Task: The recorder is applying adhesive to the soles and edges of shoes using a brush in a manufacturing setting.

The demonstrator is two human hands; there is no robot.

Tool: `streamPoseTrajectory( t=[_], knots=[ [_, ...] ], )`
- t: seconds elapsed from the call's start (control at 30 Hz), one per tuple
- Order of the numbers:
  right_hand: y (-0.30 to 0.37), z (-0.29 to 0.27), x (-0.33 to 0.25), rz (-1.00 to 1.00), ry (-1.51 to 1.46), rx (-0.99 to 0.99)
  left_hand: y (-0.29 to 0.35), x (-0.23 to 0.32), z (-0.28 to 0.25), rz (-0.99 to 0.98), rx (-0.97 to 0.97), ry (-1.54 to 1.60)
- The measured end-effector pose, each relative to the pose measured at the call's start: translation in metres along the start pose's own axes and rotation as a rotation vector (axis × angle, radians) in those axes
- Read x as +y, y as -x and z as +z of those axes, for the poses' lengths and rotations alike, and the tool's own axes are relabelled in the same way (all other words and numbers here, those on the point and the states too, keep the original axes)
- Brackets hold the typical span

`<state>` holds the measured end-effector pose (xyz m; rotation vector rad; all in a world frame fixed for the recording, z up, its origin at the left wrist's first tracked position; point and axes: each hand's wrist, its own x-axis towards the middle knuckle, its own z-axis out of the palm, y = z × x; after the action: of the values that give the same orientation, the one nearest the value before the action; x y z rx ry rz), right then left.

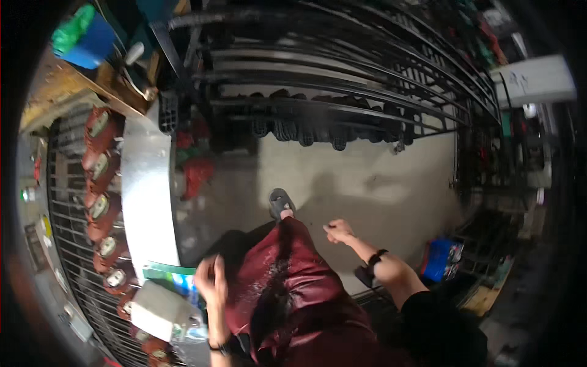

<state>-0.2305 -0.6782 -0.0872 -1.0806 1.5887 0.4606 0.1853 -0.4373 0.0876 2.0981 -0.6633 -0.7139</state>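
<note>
My left hand [211, 281] hangs beside the maroon apron [293, 275], its fingers loosely bent and apart, with nothing seen in them. Just left of it are a pale box-like item [160, 311] and a green-and-blue package [174, 276], at the near end of a shiny metal ledge [148, 189]. Over the floor to the right, my right hand [339, 231] is curled in, and no object shows in it. A row of reddish-brown shoes [103, 208] stands on the barred conveyor or rack [64, 208] beyond the ledge.
Ahead, a dark metal rack [342, 79] holds several dark shoes [287, 125] with treaded soles. Red items [197, 174] lie beside the ledge. A blue box [441, 260] sits at the right, and a blue bin [92, 43] with green plastic at the far left.
</note>
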Motion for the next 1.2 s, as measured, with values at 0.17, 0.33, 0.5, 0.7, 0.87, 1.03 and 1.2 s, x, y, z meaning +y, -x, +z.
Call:
streamPoseTrajectory(
  t=[0.17, 0.33, 0.5, 0.7, 0.87, 1.03, 1.2],
  knots=[
    [-0.141, 0.026, -0.131, -0.076, -0.182, -0.007, -0.182, -0.097, 0.19, -0.384, -0.212, 0.409],
    [-0.281, 0.073, -0.222, -0.253, -0.256, 0.114, -0.336, -0.177, 0.316, -0.137, -0.244, -0.252],
    [-0.377, 0.115, -0.343, -0.679, 0.312, 0.69, -0.471, -0.235, 0.404, 0.069, -0.097, -0.57],
    [-0.45, 0.103, -0.378, -0.412, 0.46, 0.937, -0.523, -0.248, 0.454, 0.074, 0.001, -0.492],
    [-0.444, 0.117, -0.399, -0.673, -0.01, 0.849, -0.523, -0.276, 0.402, 0.056, -0.031, -0.29],
    [-0.343, 0.098, -0.292, -0.463, -0.577, 0.315, -0.373, -0.163, 0.319, -0.611, -0.362, 0.147],
    [-0.063, 0.08, -0.265, -0.496, -0.242, 0.012, -0.14, -0.051, 0.145, -0.68, -0.017, 0.451]
  ],
)
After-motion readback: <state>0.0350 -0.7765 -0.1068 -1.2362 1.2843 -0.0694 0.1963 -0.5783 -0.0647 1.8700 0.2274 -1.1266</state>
